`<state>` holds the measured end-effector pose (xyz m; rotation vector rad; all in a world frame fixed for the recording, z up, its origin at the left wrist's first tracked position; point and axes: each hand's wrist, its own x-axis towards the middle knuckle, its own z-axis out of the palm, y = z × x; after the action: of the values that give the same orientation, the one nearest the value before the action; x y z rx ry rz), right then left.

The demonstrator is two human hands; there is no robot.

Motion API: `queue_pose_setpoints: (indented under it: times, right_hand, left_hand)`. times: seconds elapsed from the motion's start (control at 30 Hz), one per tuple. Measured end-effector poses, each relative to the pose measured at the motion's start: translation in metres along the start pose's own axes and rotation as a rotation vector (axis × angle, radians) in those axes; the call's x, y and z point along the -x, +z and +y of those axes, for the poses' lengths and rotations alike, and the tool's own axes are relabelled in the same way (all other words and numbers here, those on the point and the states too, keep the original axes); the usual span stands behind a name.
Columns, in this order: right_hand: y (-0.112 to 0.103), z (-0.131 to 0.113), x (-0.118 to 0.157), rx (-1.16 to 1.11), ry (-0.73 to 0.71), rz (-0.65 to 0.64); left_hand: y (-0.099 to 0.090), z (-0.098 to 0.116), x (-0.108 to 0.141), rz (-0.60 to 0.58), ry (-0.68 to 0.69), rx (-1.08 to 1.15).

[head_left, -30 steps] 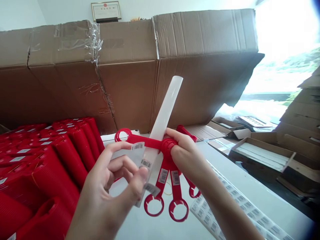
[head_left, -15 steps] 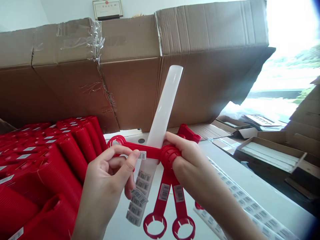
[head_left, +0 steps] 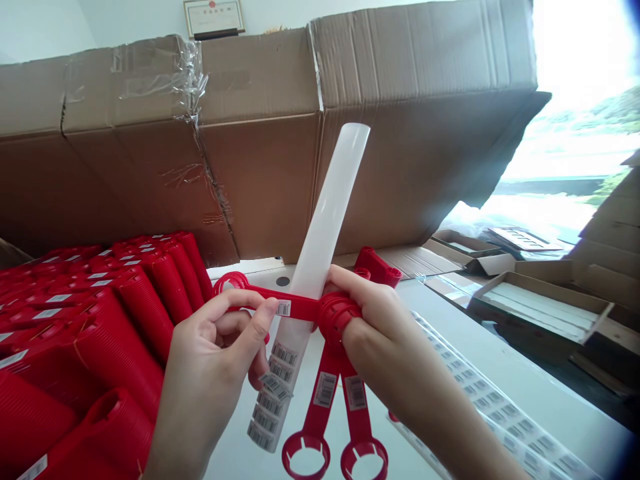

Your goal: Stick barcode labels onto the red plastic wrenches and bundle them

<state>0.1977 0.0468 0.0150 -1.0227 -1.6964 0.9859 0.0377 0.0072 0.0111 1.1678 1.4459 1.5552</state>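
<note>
The right hand [head_left: 380, 327] is closed tight round the ribbed hub [head_left: 340, 315] of the red ring-ended pieces [head_left: 316, 413], held up in the air – a sound place to hold them, since the thin plastic looks light and stiff. The left hand [head_left: 210, 360] pinches narrowly at a barcode label [head_left: 283, 308] on one arm, just beside a smooth, probably slippery frosted tube [head_left: 320, 233].

Lying on the work table [head_left: 560, 377]: a barcode label sheet [head_left: 495, 407], just right of the right hand [head_left: 393, 347]. Crossing above the table, between that hand and the left hand [head_left: 210, 373]: a plastic tube [head_left: 320, 220], passing behind a ring-ended plastic strap [head_left: 295, 307]. Sitting left of the table: ribbed plastic stacks [head_left: 120, 320]. Rising behind the table: a cardboard carton [head_left: 260, 160]. Sitting right of the table: cardboard trays [head_left: 540, 313].
</note>
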Motion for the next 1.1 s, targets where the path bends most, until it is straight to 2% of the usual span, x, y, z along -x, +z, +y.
queue_pose_setpoints:
  times: [0.17, 0.4, 0.67, 0.8, 1.0, 1.1]
  right_hand:
    - [0.000, 0.000, -0.001, 0.016, -0.001, 0.006]
    - [-0.002, 0.001, 0.001, -0.012, 0.045, -0.037]
    - [-0.002, 0.002, -0.001, -0.056, 0.042, -0.073]
    - [0.000, 0.010, -0.009, -0.038, 0.058, -0.095]
    - [-0.001, 0.015, -0.019, -0.008, 0.118, -0.048]
    - [-0.004, 0.014, -0.021, -0.052, 0.140, -0.059]
  left_hand:
    - [-0.001, -0.001, 0.000, -0.033, -0.011, -0.009]
    - [0.004, -0.001, 0.001, 0.008, 0.004, -0.012]
    - [0.006, -0.013, -0.009, -0.020, 0.057, -0.058]
    - [0.011, -0.021, -0.019, -0.021, 0.040, -0.082]
    - [0.005, -0.025, -0.031, 0.087, 0.105, -0.071]
    - [0.000, -0.015, -0.023, 0.190, 0.243, -0.023]
